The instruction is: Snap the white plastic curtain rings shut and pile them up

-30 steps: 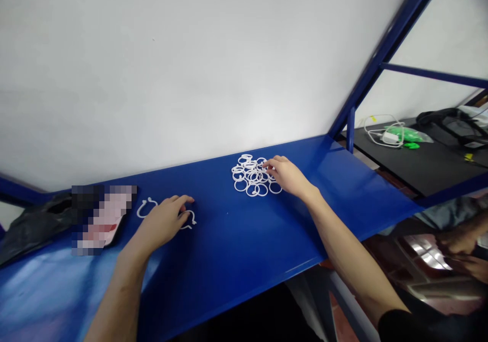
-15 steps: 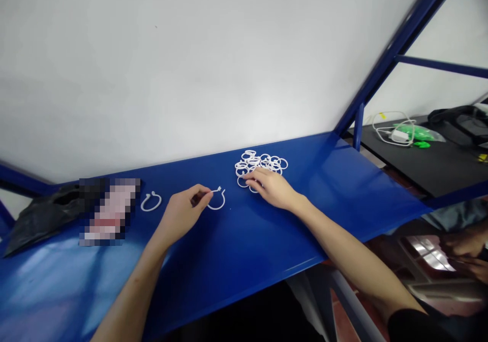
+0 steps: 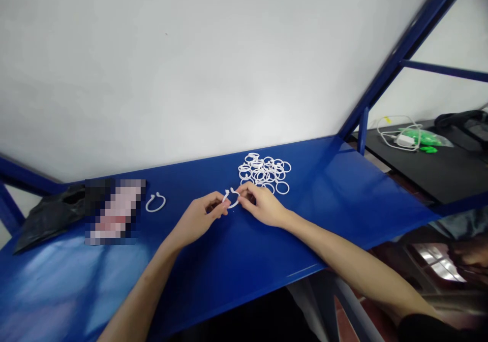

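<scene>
A white plastic ring [image 3: 234, 204] with a gap between its two knobbed ends is held between my hands, just above the blue shelf. My left hand [image 3: 204, 214] pinches its left side with thumb and fingers. On its right side, my right hand [image 3: 263, 205] grips it the same way. Right behind my right hand lies a pile of white rings [image 3: 263, 169], several of them overlapping. Farther left, a single opened ring [image 3: 155, 203] rests on the shelf, its ends apart and pointing up.
The blue metal shelf [image 3: 236, 260] runs along a white wall. At its left lie a black bag [image 3: 49, 217] and a blurred pink packet [image 3: 118, 210]. On a black table [image 3: 404, 164] at right are a white charger [image 3: 404, 141] and green items in clear plastic. A person's hand shows at lower right.
My right hand has come away from the pile toward my left hand and now grips the ring too. My left hand has shifted right with the ring. The view has swung slightly.
</scene>
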`<move>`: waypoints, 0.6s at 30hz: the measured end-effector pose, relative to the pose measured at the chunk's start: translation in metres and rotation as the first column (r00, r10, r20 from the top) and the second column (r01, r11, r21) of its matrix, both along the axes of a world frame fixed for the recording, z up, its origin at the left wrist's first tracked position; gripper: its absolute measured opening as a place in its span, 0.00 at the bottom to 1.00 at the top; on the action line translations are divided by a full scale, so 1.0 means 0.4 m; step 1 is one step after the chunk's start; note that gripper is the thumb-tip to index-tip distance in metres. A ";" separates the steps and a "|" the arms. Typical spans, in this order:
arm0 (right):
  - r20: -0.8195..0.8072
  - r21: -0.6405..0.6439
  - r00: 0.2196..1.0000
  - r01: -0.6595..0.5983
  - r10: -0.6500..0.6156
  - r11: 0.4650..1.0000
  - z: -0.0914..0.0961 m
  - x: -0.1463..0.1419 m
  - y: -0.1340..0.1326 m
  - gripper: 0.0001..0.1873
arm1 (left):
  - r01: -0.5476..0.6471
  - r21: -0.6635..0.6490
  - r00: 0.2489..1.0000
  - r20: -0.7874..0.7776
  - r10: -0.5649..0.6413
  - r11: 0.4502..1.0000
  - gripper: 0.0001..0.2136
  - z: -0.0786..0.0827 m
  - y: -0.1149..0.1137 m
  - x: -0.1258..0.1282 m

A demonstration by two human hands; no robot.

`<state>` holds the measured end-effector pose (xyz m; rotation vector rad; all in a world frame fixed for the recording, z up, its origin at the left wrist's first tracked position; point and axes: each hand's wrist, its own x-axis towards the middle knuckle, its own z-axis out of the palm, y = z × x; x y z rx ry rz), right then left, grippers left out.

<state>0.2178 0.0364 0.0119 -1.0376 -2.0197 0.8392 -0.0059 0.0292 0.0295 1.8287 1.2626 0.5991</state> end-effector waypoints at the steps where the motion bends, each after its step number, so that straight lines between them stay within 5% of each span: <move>1: 0.015 0.014 1.000 0.012 -0.012 1.000 0.001 0.001 0.000 0.06 | -0.013 0.009 1.000 0.000 0.013 1.000 0.18 -0.003 -0.001 0.002; 7: 0.137 0.101 0.989 0.038 -0.052 0.994 0.004 0.004 -0.005 0.05 | -0.123 0.190 0.992 -0.006 0.127 0.974 0.17 -0.013 -0.007 0.016; 18: 0.095 0.272 0.994 -0.079 0.055 0.959 -0.020 0.001 -0.007 0.10 | -0.140 0.218 0.986 -0.058 0.156 0.966 0.14 -0.025 -0.018 0.031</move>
